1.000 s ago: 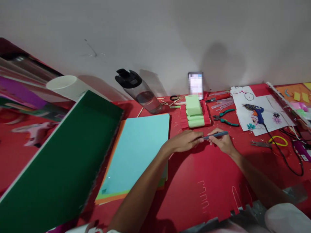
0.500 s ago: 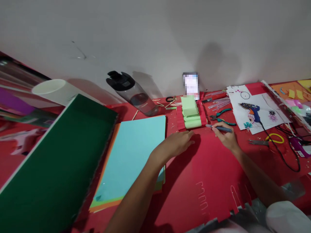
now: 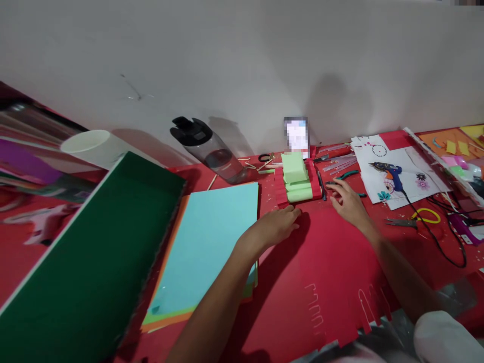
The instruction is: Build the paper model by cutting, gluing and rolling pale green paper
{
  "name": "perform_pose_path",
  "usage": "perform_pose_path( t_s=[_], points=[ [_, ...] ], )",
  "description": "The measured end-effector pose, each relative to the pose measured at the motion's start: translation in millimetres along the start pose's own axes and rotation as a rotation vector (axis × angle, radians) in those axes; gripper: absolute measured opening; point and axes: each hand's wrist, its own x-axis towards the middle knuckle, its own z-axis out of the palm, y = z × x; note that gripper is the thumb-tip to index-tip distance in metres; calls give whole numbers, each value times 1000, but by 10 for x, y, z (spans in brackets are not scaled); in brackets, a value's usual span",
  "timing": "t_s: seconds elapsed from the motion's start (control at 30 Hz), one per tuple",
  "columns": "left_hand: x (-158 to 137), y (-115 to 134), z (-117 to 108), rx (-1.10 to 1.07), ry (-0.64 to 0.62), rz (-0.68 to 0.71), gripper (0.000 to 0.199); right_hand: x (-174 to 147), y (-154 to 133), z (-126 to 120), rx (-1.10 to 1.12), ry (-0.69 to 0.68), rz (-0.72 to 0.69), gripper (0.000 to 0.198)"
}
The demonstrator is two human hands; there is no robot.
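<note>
On the red counter [image 3: 412,249], a red sheet [image 3: 336,247] lay between the person's forearms, its near edge cut into uneven tabs and pale looped outlines [image 3: 315,307] drawn on its lower part. At the sheet's far left side the left hand [image 3: 278,225] was set palm down, its fingers gently curved and the thumb apart from them; whether the fingertips touched the paper could not be told. By the far right corner, the right hand [image 3: 348,204] had its fingers loosely spread, with the thumb well clear of the index finger, and it partly covered a pair of teal-handled pliers [image 3: 350,174]. Just beyond those fingertips, a dark pen [image 3: 321,182] lay slantwise beside the right edge of a red and green paper piece [image 3: 300,194], which bore folded strips of light green. Behind that piece, a phone [image 3: 297,133] with a blurred, lit screen leaned against the grey wall [image 3: 227,50]. Toward the left were a clear bottle [image 3: 217,151] with a black lid and, nearer the person, a stack of coloured sheets [image 3: 212,227] topped with light blue, next to a dark green board [image 3: 91,262]. Farther right, a blue glue gun [image 3: 395,179] rested on white printed papers [image 3: 366,151], its black cable curving past some yellow-handled pliers [image 3: 401,222]
</note>
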Motion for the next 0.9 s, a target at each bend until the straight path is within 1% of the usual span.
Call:
perform_pose_path(
  t_s=[0.1, 0.23, 0.33, 0.47, 0.53, 0.73, 0.9],
  points=[
    [13, 39, -15, 22, -32, -15, 31, -21, 55, -58, -37, -2, -61, 32],
    [26, 99, -31, 43, -64, -32, 27, -37, 73, -55, -93, -65, -129, 23],
    [37, 143, -19, 64, -71, -37, 24, -69, 62, 25, -155, -110, -176, 22],
    [64, 202, 31, 101, -66, -92, 34, -117, 55, 161, -189, -127, -241, 18],
    [82, 216, 63, 111, -69, -117, 34, -129, 53, 210, -203, -134, -264, 17],
    [120, 177, 137, 139, -56, -51, 29, -130, 22, 252, -246, -204, -296, 15],
    [126, 156, 115, 128, -89, -1, 27, -136, -27, 231, -231, -260, -316, 18]
  ],
)
